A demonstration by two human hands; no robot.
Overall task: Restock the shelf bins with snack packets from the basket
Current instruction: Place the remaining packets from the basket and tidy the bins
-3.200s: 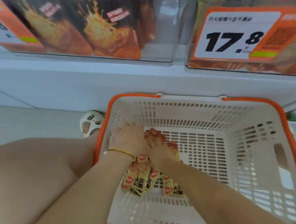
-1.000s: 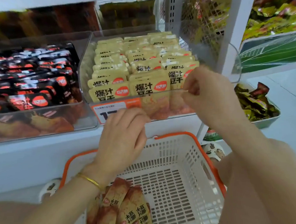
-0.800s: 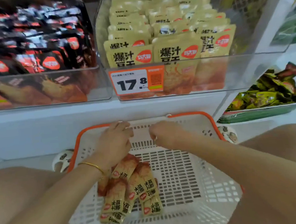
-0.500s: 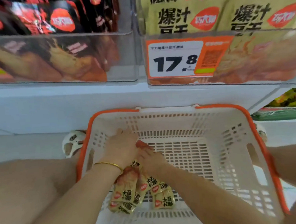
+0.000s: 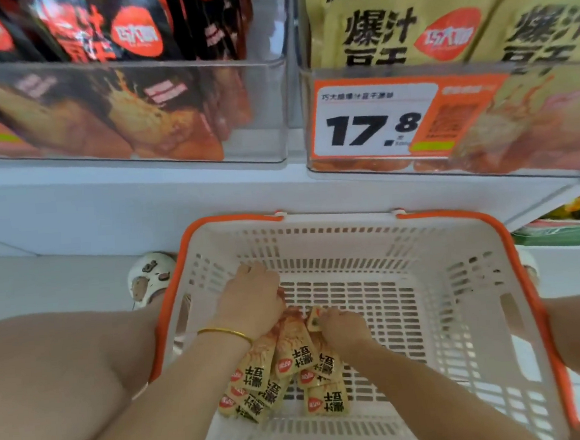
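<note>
One basket (image 5: 459,311) holds about eight packets (image 5: 291,353), heaped under both hands. The left hand (image 5: 253,298) covers their far ends, grip hidden; beside it, the right hand (image 5: 344,326) pinches one. Two bins (image 5: 273,100) stand above.

Yellow snack packets (image 5: 293,355) lie heaped and overlapping at 7 o'clock on the white, orange-rimmed basket's (image 5: 338,240) floor, with the clear, stocked shelf bins (image 5: 268,125) at 12 o'clock.
</note>
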